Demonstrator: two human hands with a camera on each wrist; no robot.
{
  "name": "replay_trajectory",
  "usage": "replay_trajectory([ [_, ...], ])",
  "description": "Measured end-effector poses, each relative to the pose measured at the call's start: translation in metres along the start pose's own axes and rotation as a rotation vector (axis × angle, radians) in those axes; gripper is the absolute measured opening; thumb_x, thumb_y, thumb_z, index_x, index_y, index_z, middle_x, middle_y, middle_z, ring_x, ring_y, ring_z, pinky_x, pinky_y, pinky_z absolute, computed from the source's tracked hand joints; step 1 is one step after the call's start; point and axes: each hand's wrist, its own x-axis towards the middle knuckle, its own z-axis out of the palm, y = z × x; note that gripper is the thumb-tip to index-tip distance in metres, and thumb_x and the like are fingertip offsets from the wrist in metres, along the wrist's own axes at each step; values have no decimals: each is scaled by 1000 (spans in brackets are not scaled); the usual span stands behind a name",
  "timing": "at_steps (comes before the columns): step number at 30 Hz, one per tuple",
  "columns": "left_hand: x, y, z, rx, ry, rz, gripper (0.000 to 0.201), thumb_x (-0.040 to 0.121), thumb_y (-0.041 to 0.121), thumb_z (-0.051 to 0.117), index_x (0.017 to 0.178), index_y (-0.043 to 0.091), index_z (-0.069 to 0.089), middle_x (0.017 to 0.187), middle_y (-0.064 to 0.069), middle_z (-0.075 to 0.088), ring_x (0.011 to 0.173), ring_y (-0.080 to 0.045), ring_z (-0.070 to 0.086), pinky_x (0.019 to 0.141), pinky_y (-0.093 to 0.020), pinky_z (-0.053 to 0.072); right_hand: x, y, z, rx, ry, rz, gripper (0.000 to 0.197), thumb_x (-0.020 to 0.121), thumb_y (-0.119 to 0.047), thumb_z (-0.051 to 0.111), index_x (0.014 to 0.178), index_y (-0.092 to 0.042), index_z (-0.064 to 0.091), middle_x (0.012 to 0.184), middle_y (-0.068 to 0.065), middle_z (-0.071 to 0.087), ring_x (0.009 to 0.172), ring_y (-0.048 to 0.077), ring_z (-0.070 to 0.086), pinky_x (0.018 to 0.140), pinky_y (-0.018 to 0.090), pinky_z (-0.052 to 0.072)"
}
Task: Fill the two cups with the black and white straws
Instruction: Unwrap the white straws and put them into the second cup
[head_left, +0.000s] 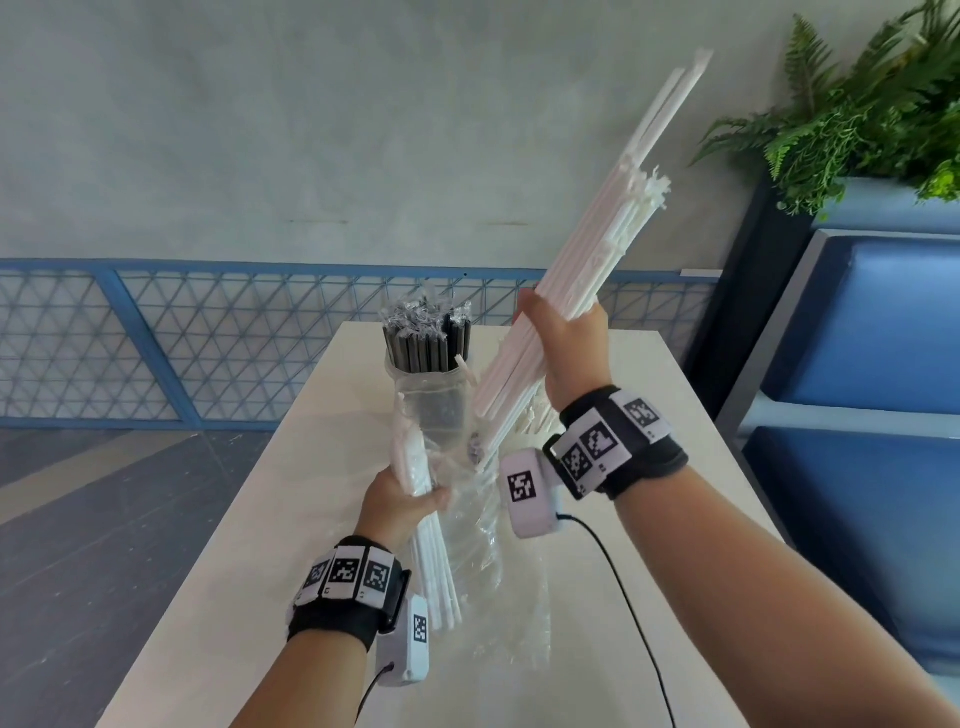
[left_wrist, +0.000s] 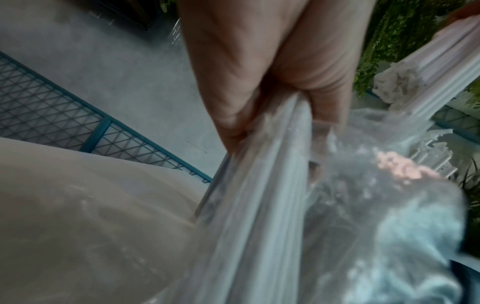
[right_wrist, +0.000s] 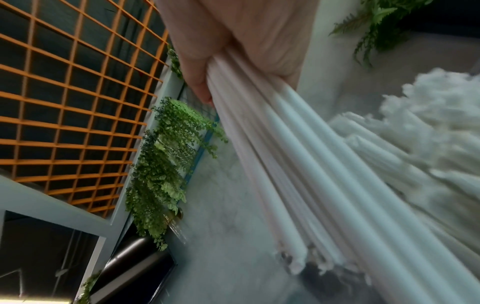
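White straws (head_left: 587, 270), a thick bundle, rose tilted from our right hand (head_left: 566, 338), whose fingers were curled tight round the bundle's middle; the lower ends hung above the table's far half, beside a clear cup (head_left: 428, 400) already packed with black straws (head_left: 426, 345) near the far edge. Our left hand (head_left: 402, 506) gripped a smaller sheaf of white straws together with the neck of a crumpled clear bag (head_left: 488, 535), which trailed toward the near edge of the table (head_left: 675, 467). A second cup could not be made out with certainty behind the bundle and bag. We judged the black half done and the white half under way. To seat the bundle well, we would square its lower ends first, bring it upright over the cup mouth, and lower it as one mass, steadying the light cup so that it does not tip. A fern planter (head_left: 857, 114) stood beyond the right edge.
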Motion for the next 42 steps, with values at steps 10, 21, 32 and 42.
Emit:
replay_trajectory([
  [10,-3,9,-3,-10,119,-52,21,73,3,72,63,11,55,58,2,56,58,-15,55,40,-7,36,17,-26,-9,-11,59,-146,31,82,-16,67,105,-1,55,85,10,62,82,27,63,76,41,56],
  [21,-3,16,-3,-35,33,10,14,72,6,75,74,11,62,68,2,62,66,-10,59,54,-14,40,14,16,-4,-148,24,-82,25,81,-21,70,99,-14,53,80,-4,58,75,14,58,67,28,48],
  [32,-3,11,-5,-117,9,49,16,71,3,75,78,12,64,72,-2,66,70,-15,63,61,-17,45,32,10,2,-69,109,-123,21,83,-17,67,97,-14,52,77,-9,55,70,4,54,59,15,47],
  [42,-2,17,-6,-188,0,74,25,72,0,74,81,22,64,75,-1,68,73,-12,64,62,-13,45,27,50,2,-319,52,63,40,78,-17,72,114,-6,58,99,6,62,88,20,58,64,23,44],
])
